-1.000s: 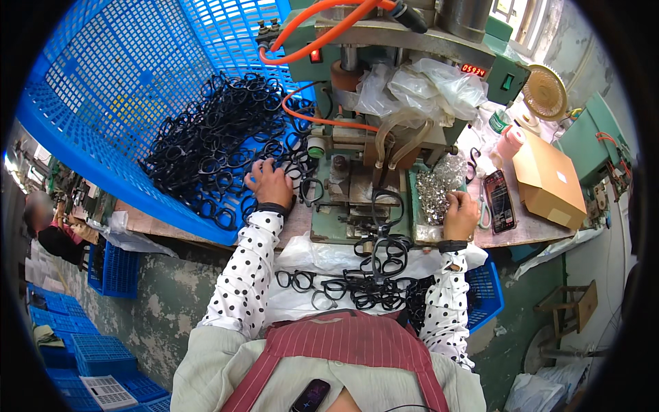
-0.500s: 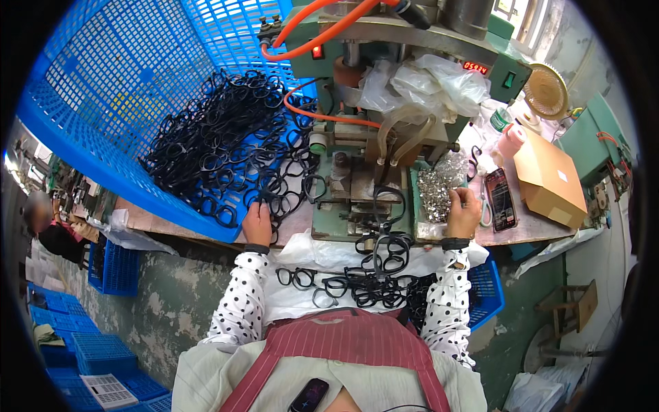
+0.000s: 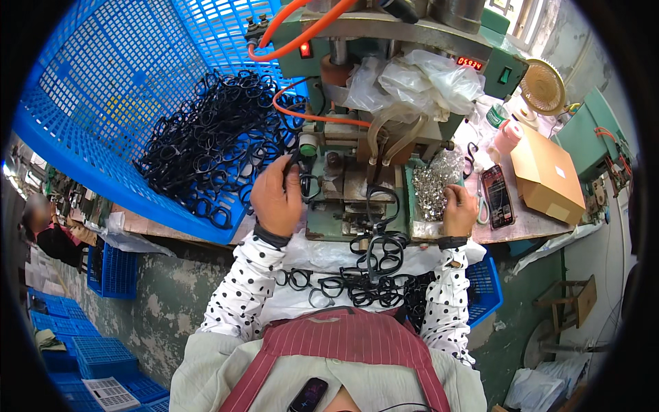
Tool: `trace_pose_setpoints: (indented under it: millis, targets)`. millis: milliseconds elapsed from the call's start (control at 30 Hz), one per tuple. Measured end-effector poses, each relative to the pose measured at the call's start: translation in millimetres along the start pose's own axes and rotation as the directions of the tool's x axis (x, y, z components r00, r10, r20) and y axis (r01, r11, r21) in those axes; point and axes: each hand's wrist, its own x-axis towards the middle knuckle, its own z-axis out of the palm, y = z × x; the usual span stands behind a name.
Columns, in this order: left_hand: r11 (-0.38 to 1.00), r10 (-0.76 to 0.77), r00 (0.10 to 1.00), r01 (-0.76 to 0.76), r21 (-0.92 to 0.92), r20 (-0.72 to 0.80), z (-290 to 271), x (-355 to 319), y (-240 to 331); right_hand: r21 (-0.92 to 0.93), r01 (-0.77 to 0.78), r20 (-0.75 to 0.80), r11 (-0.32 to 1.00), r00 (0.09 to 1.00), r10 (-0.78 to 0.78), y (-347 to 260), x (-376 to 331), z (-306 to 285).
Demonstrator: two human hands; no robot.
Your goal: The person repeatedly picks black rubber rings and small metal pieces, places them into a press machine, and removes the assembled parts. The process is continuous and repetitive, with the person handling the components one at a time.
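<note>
Pinching a black eyeglass frame (image 3: 300, 175), left hand (image 3: 276, 199) at machine, right hand (image 3: 458, 209) curled on metal bits (image 3: 431, 182)

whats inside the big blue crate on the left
A tangled heap of black eyeglass frames lies in the blue crate, piled toward its near right corner. The crate's mesh floor beneath the heap is covered. The left hand holds one frame by that corner.

Glossy black plastic eyeglass frames (image 3: 206, 147) heaped in a blue plastic mesh crate (image 3: 103, 89). Painted green metal press (image 3: 357, 172), worn and dull. Shiny metal bits (image 3: 432, 182). Matt brown cardboard box (image 3: 546, 175). Crinkled clear plastic sheet (image 3: 419, 79).
</note>
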Motion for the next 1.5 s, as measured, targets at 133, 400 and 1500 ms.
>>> trace_pose_setpoints:
  millis: [133,400,1500]
  targets:
    - [0.961,0.275,0.956,-0.268,-0.074,0.105,-3,-4,39,0.012,0.002,-0.030,1.000,1.000,-0.001,2,-1,0]
    - [0.884,-0.335,0.937,0.349,-0.311,0.101,7,-11,-12,0.343,-0.189,-0.086,0.920,0.969,0.231,-5,6,-2]
    - [0.804,-0.093,0.996,0.081,-0.590,0.010,-1,33,46,0.839,-0.239,0.184,0.489,0.970,0.159,-181,-23,8]
